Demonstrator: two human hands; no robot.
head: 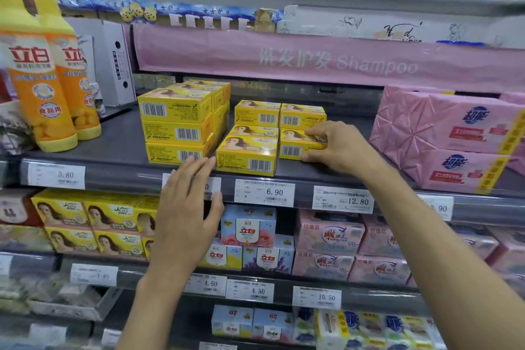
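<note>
Several yellow soap boxes stand on a dark store shelf point(119, 139). My right hand point(332, 145) grips one yellow soap box point(292, 148) on the right of the group, fingers on its top and thumb at its front lower edge. A second yellow box point(247, 155) stands at the shelf front just left of it. A stack of three yellow boxes point(176, 128) rises further left, and two more boxes point(279, 115) sit behind. My left hand point(184, 207) is raised with straight fingers in front of the shelf edge; its fingertips reach the base of the stack and hold nothing.
Two yellow-orange dish soap bottles point(48, 79) stand at the shelf's left. Pink soap packs point(454, 136) fill its right side. Price tags point(265, 192) line the shelf edge. Lower shelves hold more yellow, blue and pink soap packs. A pink Shampoo banner point(312, 57) hangs above.
</note>
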